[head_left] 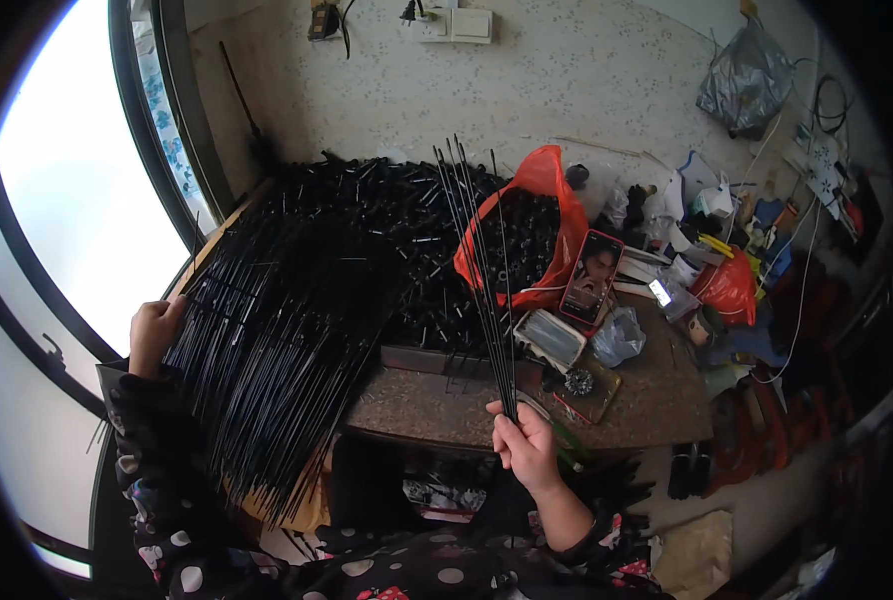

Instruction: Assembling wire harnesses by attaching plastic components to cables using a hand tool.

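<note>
My right hand (pixel 527 445) is closed around the lower ends of several thin black rods (pixel 487 300). They stand nearly upright and fan out slightly toward their tips. At the left edge of the table my left hand (pixel 155 335) is closed, and a thin dark rod (pixel 195 235) sticks up from it; the fingertips are partly hidden. Beside that hand lies a wide heap of long black rods (pixel 267 370), their near ends hanging past the table's front edge. Behind the rods spreads a pile of short black tubular pieces (pixel 397 205).
An open red plastic bag (pixel 542 165) holds more small black pieces. Right of it stand a phone (pixel 594 278) with a lit screen, a rectangular container (pixel 550 340) and a clear crumpled bag (pixel 620 337). Clutter fills the far right. A window (pixel 67 150) is at the left.
</note>
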The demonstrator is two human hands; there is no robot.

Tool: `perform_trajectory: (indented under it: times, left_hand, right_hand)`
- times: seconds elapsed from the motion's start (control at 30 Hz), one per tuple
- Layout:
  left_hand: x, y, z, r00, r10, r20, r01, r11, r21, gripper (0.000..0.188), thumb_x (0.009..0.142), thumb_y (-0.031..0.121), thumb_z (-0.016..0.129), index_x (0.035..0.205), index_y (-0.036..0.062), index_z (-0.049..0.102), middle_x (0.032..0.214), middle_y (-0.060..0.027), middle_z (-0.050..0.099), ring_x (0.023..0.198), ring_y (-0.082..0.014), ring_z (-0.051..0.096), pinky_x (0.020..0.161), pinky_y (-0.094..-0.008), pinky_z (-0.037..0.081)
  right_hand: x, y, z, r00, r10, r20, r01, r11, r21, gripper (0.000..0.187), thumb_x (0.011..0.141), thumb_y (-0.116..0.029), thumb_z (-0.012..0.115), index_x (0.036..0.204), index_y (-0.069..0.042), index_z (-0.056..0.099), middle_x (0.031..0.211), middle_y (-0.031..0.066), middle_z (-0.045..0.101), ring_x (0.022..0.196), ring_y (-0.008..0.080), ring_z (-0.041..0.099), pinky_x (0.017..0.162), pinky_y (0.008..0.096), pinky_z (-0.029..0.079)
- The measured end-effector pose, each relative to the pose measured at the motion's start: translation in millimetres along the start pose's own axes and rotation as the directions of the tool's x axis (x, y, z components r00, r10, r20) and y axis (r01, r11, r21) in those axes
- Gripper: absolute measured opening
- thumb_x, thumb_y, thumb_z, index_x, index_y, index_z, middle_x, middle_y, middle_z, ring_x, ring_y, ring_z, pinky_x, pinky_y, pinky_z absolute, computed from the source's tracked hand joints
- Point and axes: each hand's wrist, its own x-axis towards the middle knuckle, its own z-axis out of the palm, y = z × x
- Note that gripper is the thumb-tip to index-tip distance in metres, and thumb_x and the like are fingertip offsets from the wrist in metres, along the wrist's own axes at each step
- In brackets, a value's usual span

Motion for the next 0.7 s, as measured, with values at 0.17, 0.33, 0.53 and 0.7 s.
perform_trajectory:
  times: [0.17, 0.33, 0.53, 0.7]
  left_hand:
    - [-22, 44, 37, 0.969, 0.004, 0.247, 0.174, 0.699, -0.694, 0.019, 0.093, 0.022, 0.046, 0.096, 0.0057, 0.055, 0.058, 0.0075, 0.033, 0.044, -0.0015, 0.026, 0.038, -0.017, 0.023]
    - [-82, 141, 119, 0.923, 0.222, 0.313, 0.248, 0.277, -0.928, 0.021, 0.094, 0.015, 0.042, 0.113, 0.0058, 0.046, 0.066, 0.0032, 0.039, 0.052, -0.0047, 0.033, 0.046, -0.0175, 0.03]
    - [-137, 193, 190, 0.456, 0.581, 0.674, 0.769, 0.124, -0.627, 0.032, 0.091, 0.025, 0.05, 0.11, -0.0001, 0.054, 0.101, -0.0148, 0.061, 0.095, -0.0229, 0.059, 0.087, -0.0365, 0.044]
    - [-132, 215, 195, 0.523, 0.62, 0.585, 0.602, 0.217, -0.769, 0.026, 0.088, 0.012, 0.054, 0.109, -0.0034, 0.056, 0.095, -0.0129, 0.064, 0.087, -0.0197, 0.063, 0.08, -0.031, 0.05]
  right_hand:
    - [4, 1, 1, 1.0, -0.009, -0.022, 0.009, 1.0, 0.002, 0.019, 0.091, -0.015, 0.047, 0.104, -0.002, 0.053, 0.062, -0.0006, 0.05, 0.043, 0.002, 0.038, 0.039, 0.0146, 0.031]
    - [19, -15, 17, 0.999, -0.008, 0.036, 0.008, 1.0, -0.001, 0.018, 0.092, -0.014, 0.047, 0.104, -0.001, 0.052, 0.068, 0.0006, 0.053, 0.052, 0.0034, 0.046, 0.048, 0.0156, 0.038]
    - [17, 13, 47, 0.909, -0.41, -0.079, 0.334, 0.828, -0.451, 0.028, 0.086, -0.008, 0.054, 0.113, -0.002, 0.047, 0.079, 0.0039, 0.057, 0.074, 0.0086, 0.054, 0.065, 0.0228, 0.043]
    - [-30, 78, 0, 0.986, 0.154, 0.064, -0.094, 0.828, -0.553, 0.041, 0.083, -0.007, 0.057, 0.121, -0.003, 0.043, 0.091, 0.008, 0.06, 0.083, 0.0173, 0.059, 0.076, 0.0292, 0.045]
